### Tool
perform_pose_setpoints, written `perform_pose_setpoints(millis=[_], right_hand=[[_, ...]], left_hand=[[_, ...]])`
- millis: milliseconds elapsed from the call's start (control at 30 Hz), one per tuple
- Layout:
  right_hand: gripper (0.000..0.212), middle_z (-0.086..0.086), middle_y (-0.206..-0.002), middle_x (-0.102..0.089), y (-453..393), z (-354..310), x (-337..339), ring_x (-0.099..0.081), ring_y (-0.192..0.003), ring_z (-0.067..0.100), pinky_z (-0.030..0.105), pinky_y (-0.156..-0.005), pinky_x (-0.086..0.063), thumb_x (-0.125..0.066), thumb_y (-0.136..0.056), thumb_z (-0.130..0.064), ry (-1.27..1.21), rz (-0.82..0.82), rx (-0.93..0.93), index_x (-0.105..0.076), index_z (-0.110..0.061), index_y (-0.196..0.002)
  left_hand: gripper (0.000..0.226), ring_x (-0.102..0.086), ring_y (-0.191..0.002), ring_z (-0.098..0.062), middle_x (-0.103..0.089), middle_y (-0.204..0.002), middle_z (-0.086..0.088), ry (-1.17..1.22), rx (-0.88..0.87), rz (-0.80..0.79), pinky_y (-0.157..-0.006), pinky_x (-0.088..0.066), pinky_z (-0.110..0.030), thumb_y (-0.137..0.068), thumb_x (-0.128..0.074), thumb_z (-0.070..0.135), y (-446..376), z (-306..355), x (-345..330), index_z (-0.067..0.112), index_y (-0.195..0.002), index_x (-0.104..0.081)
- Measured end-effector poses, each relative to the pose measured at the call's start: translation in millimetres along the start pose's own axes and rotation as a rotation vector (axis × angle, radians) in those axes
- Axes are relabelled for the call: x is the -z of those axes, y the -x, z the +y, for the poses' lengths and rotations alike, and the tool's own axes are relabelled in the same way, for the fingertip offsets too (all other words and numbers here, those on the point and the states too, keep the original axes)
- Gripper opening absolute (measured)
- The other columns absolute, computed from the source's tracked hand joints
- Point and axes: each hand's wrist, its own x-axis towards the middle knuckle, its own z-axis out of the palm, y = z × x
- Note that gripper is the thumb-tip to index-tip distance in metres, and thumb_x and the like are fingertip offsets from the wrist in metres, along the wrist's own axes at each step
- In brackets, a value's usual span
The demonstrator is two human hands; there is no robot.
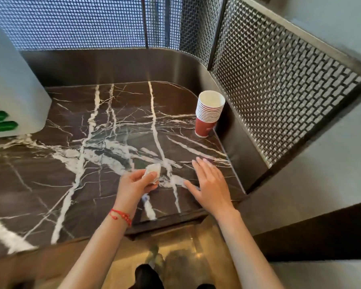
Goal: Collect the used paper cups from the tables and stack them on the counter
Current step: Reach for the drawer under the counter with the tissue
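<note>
A stack of several red paper cups (208, 113) with white insides stands upright in the far right corner of the dark marble counter (50, 184). My left hand (133, 184) hovers over the counter's near part, fingers closed on a small crumpled white piece (153, 171), maybe a tissue or a crushed cup; I cannot tell which. My right hand (208, 184) is just to its right, palm down, fingers spread, holding nothing. Both hands are well short of the cup stack.
A metal mesh screen (279, 80) and a dark raised wall border the counter at the back and right. A white box with green marks (10, 90) sits at the left. The counter's front edge runs below my wrists.
</note>
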Motion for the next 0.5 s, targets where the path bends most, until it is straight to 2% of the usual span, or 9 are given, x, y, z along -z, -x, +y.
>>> perform_pose_setpoints(millis=[100, 233, 367, 500], right_hand=[[0.064, 0.01, -0.146, -0.043, 27.7, 1.7, 6.3, -0.036, -0.137, 0.025, 0.039, -0.113, -0.026, -0.054, -0.09, -0.046, -0.007, -0.014, 0.065, -0.041, -0.009, -0.141], [0.061, 0.015, -0.134, -0.055, 70.6, 10.5, 17.5, -0.05, -0.127, 0.03, 0.045, -0.104, -0.038, -0.066, -0.084, -0.04, -0.003, 0.022, 0.157, -0.052, -0.005, -0.131], [0.06, 0.015, -0.13, -0.058, 108.4, 18.4, 26.1, -0.054, -0.123, 0.031, 0.046, -0.102, -0.043, -0.07, -0.082, -0.038, 0.01, 0.038, 0.206, -0.055, -0.002, -0.128], [0.06, 0.016, -0.128, -0.06, 141.3, 17.2, 24.2, -0.056, -0.12, 0.031, 0.046, -0.098, -0.046, -0.074, -0.079, -0.036, 0.001, 0.006, 0.231, -0.058, -0.001, -0.125]], left_hand=[[0.008, -0.067, -0.071, -0.015, -0.07, -0.08, -0.007, 0.011, -0.016, 0.087, -0.058, -0.055, -0.017, -0.081, -0.064, 0.004, 36.5, -15.4, -3.6, 0.011, -0.082, -0.068], [0.009, -0.067, -0.064, -0.012, -0.069, -0.076, -0.007, 0.002, -0.008, 0.172, -0.056, -0.054, -0.016, -0.083, -0.062, 0.003, 90.9, -47.0, -13.8, 0.004, -0.091, -0.067], [0.008, -0.068, -0.059, -0.01, -0.069, -0.074, -0.009, 0.005, 0.009, 0.221, -0.054, -0.053, -0.016, -0.082, -0.063, 0.002, 138.7, -73.2, -24.2, 0.009, -0.081, -0.067], [0.006, -0.068, -0.062, -0.011, -0.07, -0.072, -0.006, 0.012, 0.03, 0.259, -0.055, -0.053, -0.016, -0.081, -0.065, 0.004, 168.7, -92.9, -29.2, 0.009, -0.081, -0.068]])
